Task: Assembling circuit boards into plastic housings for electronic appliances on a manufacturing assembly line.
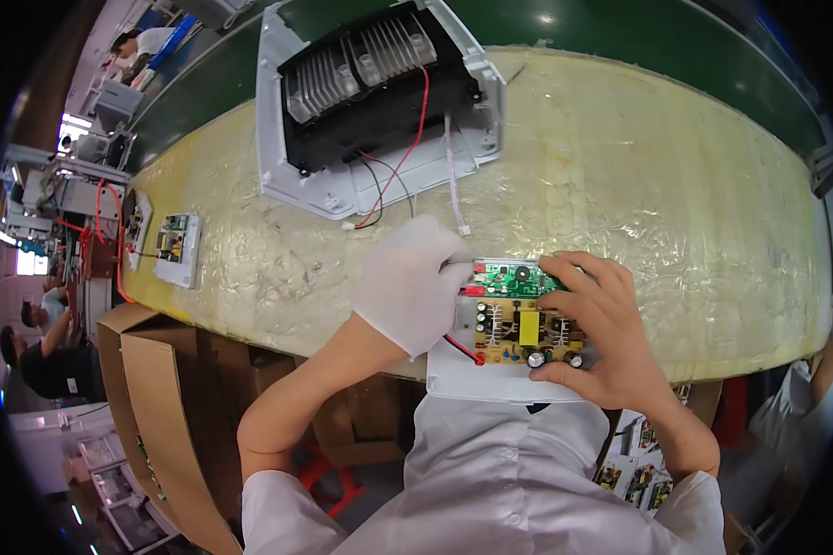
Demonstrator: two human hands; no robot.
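Green and tan circuit boards (518, 314) sit in a shallow white tray (491, 379) at the near edge of the counter (666, 185), directly in front of the person's chest. The green board lies on the far side, the tan board with a yellow block and small silver-topped cylinders lies on the near side. Together they run left to right across the view.

Both hands meet at the boards. The left hand (412, 282), in a white glove, comes in from the left; its grip is pinched together at the left end of the green board, beside a small red connector. The right hand (606, 328), bare, wraps the right end: fingers curl over the far edge of the green board and the thumb presses the near edge of the tan board by the silver cylinders, so this grip is clamped on the boards. A red wire (461, 350) trails from the lower left corner of the tan board.

Farther back on the counter, well apart, lies a white housing (296, 176) holding a black finned part, with red, black and white wires hanging toward the hands. A second small board (176, 245) rests far left.
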